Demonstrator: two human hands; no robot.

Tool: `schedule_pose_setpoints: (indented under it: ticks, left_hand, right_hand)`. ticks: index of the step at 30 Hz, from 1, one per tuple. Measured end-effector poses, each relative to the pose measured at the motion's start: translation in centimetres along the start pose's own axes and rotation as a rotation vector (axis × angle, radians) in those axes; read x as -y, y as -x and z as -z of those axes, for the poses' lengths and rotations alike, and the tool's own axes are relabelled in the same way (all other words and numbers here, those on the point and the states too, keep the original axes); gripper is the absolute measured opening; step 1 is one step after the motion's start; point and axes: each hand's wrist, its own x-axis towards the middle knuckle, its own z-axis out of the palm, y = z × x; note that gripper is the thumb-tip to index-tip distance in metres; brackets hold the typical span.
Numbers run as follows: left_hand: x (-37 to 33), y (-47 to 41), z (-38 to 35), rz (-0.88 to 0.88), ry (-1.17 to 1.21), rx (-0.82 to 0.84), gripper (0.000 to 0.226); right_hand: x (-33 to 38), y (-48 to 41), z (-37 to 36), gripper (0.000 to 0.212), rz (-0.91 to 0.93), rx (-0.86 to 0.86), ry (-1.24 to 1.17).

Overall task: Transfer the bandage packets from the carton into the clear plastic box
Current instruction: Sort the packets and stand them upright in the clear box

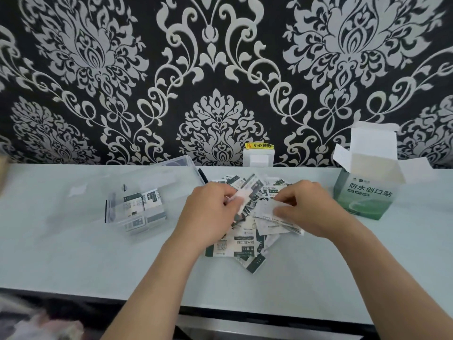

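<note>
The bandage packets point(235, 244) lie in a loose pile on the surface point(73, 253) between the open carton point(365, 192) and the clear plastic box point(137, 207), which already holds some, and the left hand point(208, 212) and right hand point(308, 209) both pinch packets with curled fingers point(285, 196), probably to square them into a stack.

Clear plastic box point(157, 182) (glossy), cardboard carton point(365, 192)

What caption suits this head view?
The left hand and right hand each pinch bandage packets from the pile between clear plastic box and open carton.
</note>
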Motion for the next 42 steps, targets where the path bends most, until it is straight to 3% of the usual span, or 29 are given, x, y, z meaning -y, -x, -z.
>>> schedule_pose_setpoints:
  ticks: [2, 5, 8, 11, 13, 15, 18, 20, 22, 25, 27, 30, 33, 39, 42]
  left_hand:
    - [-0.8, 0.0, -0.6, 0.076, 0.338, 0.038, 0.024]
    - [-2.7, 0.2, -2.1, 0.165, 0.674, 0.082, 0.022]
    - [-3.7, 0.0, -3.5, 0.17, 0.676, 0.082, 0.027]
    - [-4.0, -0.5, -4.3, 0.16, 0.532, 0.038, 0.034]
    - [-4.1, -0.7, -4.5, 0.151, 0.583, -0.011, 0.033]
    - [-4.1, -0.8, -4.5, 0.067, 0.577, -0.164, 0.032]
    - [-3.6, -1.0, -4.1, -0.223, 0.071, -0.426, 0.033]
    - [-3.9, -0.8, -4.2, -0.341, -0.112, -0.324, 0.03]
    - [-4.4, -0.7, -4.7, -0.349, -0.104, -0.113, 0.022]
    - [-4.4, -0.9, -4.7, -0.334, 0.027, 0.061, 0.01]
    - [-3.8, -1.3, -4.5, -0.338, -0.068, 0.07, 0.016]
    - [-3.0, -1.9, -4.8, -0.355, -0.383, 0.121, 0.034]
    - [-3.1, -1.9, -5.7, -0.376, -0.451, 0.172, 0.025]
    - [-3.2, -2.0, -6.0, -0.427, -0.513, 0.17, 0.008]
    - [-2.7, -2.3, -5.8, -0.414, -0.456, 0.138, 0.018]
  right_hand:
    - [-0.2, -0.2, -0.2, 0.006, -0.018, -0.112, -0.154]
    - [0.8, 0.2, -0.2, 0.01, -0.103, -0.171, -0.834]
    - [1.8, 0.4, -0.4, 0.027, -0.156, -0.038, -1.288]
    - [1.9, 0.4, -0.3, 0.037, -0.142, 0.042, -1.418]
    - [1.7, 0.4, -0.3, 0.032, -0.142, 0.043, -1.464]
    - [1.4, 0.5, 0.0, 0.027, -0.176, -0.006, -1.484]
    - [1.2, 0.7, 0.2, 0.026, -0.212, -0.081, -1.505]
    - [1.8, 0.9, 0.0, 0.025, -0.175, -0.019, -1.492]
    - [2.4, 1.0, -0.5, 0.022, -0.185, 0.013, -1.401]
    - [1.6, 0.4, -0.3, 0.023, -0.223, -0.15, -1.228]
    - [0.2, 0.2, 0.4, 0.025, -0.226, -0.219, -0.996]
    - [-1.8, 0.1, 0.8, 0.025, -0.234, -0.16, -0.623]
    - [-2.8, 0.0, 0.6, 0.025, -0.287, -0.058, -0.461]
    - [-3.1, 0.1, 0.7, 0.019, -0.313, 0.027, -0.443]
    - [-3.2, 0.2, 1.2, 0.02, -0.332, -0.029, -0.544]
